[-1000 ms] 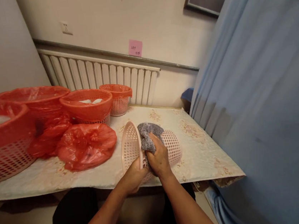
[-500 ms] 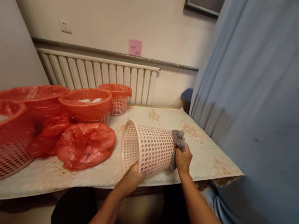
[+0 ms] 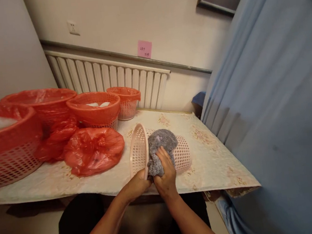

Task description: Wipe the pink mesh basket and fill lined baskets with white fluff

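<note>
A pale pink perforated plastic wastebasket (image 3: 182,152) lies on its side on the table, its mouth turned to the left. My left hand (image 3: 137,184) grips its rim at the near side, the fingers partly hidden inside. My right hand (image 3: 165,174) presses a grey cleaning cloth (image 3: 162,138) against the basket's outer wall, close behind the rim. The cloth covers much of the wall's middle. My right fingers lie over the cloth, holding it.
Knotted red plastic bag (image 3: 95,150) lies left of the wastebasket. Several baskets lined with red bags stand behind and left, among them a large one (image 3: 9,163) and a small one (image 3: 127,109). A floral cloth covers the table (image 3: 206,164); a blue curtain (image 3: 280,118) hangs at right.
My right hand has moved left with the cloth, from the basket's bottom end to the wall near the rim. My left hand still grips the rim. The view has shifted slightly.
</note>
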Demonstrator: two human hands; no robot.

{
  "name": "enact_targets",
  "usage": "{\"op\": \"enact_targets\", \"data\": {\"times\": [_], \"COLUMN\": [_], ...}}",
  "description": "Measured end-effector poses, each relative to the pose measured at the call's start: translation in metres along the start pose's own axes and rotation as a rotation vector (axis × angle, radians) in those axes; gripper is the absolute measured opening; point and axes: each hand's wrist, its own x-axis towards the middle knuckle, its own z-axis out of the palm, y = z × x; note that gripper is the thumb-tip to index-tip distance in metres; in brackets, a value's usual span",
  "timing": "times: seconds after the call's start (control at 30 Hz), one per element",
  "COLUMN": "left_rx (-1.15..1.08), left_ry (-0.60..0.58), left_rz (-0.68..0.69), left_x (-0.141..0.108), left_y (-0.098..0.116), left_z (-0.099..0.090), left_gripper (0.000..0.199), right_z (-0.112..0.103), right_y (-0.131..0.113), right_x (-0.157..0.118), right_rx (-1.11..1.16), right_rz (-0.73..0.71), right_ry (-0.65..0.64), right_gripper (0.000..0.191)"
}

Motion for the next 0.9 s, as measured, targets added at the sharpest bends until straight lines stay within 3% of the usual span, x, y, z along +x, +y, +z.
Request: {"op": "enact_targets", "data": {"times": [0.17, 0.4, 0.73, 0.9], "left_rx": [-0.099, -0.086, -0.003, 0.037], "left_ry": [-0.042, -0.056, -0.103, -0.116], "left_rz": [-0.057, -0.025, 0.011, -0.005], "left_x": [-0.001, -0.003, -0.012, -0.014], "left_y": [0.01, 0.005, 0.002, -0.001], "left_z": [-0.003, -0.006, -0.005, -0.004], "left_gripper": [0.044, 0.045, 0.041, 0.041], "right_z": [0.009, 0.005, -0.054, -0.064], "right_y": [0.004, 0.031, 0.102, 0.112], "right_x": [0.046, 0.077, 0.06, 0.039], "right_rx": [-0.04, -0.112, -0.297, -0.312], "right_rz": [0.003, 0.204, 0.545, 0.622], "right_ry": [-0.093, -0.125, 0.008, 0.141], "right_gripper": [0.064, 0.05, 0.045, 0.049]}}
